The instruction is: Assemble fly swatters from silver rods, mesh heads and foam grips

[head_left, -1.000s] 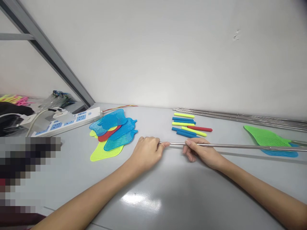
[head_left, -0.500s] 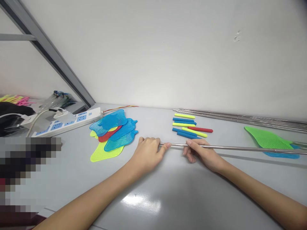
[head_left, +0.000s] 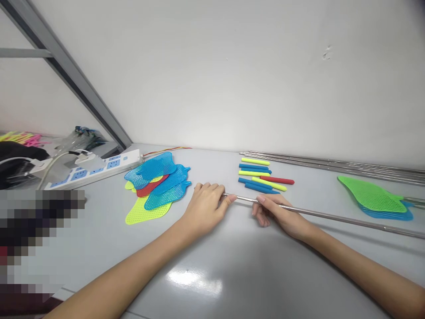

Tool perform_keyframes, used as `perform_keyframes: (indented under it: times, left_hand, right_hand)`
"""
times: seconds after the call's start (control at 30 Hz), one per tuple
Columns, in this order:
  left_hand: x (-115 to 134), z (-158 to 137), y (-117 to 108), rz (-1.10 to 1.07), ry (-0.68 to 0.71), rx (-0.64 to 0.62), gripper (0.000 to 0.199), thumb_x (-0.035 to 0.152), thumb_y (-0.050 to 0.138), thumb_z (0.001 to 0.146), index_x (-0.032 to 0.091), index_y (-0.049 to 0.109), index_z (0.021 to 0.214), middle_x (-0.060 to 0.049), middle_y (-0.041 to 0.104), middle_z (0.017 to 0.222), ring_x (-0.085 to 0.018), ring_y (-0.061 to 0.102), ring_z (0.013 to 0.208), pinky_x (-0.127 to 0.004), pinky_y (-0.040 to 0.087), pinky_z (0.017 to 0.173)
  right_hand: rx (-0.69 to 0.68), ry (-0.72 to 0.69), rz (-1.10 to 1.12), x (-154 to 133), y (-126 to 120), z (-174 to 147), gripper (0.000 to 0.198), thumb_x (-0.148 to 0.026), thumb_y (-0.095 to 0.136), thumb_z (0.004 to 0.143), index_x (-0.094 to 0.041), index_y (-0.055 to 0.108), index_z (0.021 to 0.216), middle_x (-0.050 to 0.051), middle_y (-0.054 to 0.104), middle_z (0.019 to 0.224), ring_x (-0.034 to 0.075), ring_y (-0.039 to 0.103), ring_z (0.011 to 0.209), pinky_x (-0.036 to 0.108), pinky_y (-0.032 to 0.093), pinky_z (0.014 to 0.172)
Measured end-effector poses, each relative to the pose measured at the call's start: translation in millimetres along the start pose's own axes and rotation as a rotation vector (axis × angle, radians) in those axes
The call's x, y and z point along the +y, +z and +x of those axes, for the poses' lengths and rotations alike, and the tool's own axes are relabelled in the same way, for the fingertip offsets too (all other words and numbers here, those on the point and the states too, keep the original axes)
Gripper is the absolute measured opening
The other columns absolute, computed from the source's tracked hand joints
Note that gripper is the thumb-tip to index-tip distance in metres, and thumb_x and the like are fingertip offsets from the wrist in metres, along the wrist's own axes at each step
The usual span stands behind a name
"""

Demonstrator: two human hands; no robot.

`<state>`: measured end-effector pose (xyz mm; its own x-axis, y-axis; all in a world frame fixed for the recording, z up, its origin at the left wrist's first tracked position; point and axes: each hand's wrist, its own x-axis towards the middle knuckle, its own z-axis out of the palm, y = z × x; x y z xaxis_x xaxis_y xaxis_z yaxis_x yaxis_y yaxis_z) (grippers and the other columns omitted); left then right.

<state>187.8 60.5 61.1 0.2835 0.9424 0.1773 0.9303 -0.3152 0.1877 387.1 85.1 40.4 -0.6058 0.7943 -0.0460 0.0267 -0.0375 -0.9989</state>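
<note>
A thin metal rod [head_left: 335, 216] slants across the front of me, its right end running out of view. Near its left end my left hand [head_left: 208, 204] is closed round it, the thumb lying along the rod; the tip is hidden in the fingers. My right hand [head_left: 277, 212] pinches the same rod a little further right between thumb and index finger, with the other fingers curled below. Just behind the right hand lie several plastic handle sleeves [head_left: 262, 174] in yellow, blue and red. Left of my left hand is a pile of perforated fly swatter heads [head_left: 166, 190], blue, red and yellow.
Several metal rods [head_left: 318, 163] lie along the wall at the back right. A green swatter head [head_left: 375, 195] on a rod rests over a blue one at the right. A white power strip [head_left: 99, 170] with plugs and cables stands at the left on the grey table [head_left: 212, 274].
The rod's right side has swung down towards me, off the green and blue swatter heads. My left hand has risen slightly; my right hand has stayed nearly in place.
</note>
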Motion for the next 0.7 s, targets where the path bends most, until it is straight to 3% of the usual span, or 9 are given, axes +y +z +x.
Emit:
perform_keyframes:
  times: [0.3,0.7]
  left_hand:
    - [-4.5,5.1,-3.0,-0.019,0.021,0.035,0.051,0.062,0.036,0.079,0.018,0.034,0.054,0.001,0.050,0.055,-0.016,0.045,0.061,-0.030,0.028,0.063]
    - [-8.6,5.2,1.2,-0.056,0.043,0.001,0.041,0.044,0.041,0.084,0.017,0.038,0.053,0.001,0.052,0.054,-0.016,0.045,0.059,-0.029,0.028,0.062]
  right_hand:
    - [-0.088,-0.029,-0.146,2.6,3.3,-5.2,0.037,-0.042,0.038,0.089,-0.015,0.058,0.074,0.000,0.055,0.057,0.010,0.047,0.053,0.021,0.039,0.052]
    - [-0.096,-0.041,-0.245,4.2,4.2,-5.6,0.033,-0.037,0.033,0.091,-0.017,0.055,0.076,-0.001,0.055,0.060,0.010,0.049,0.056,0.020,0.041,0.054]
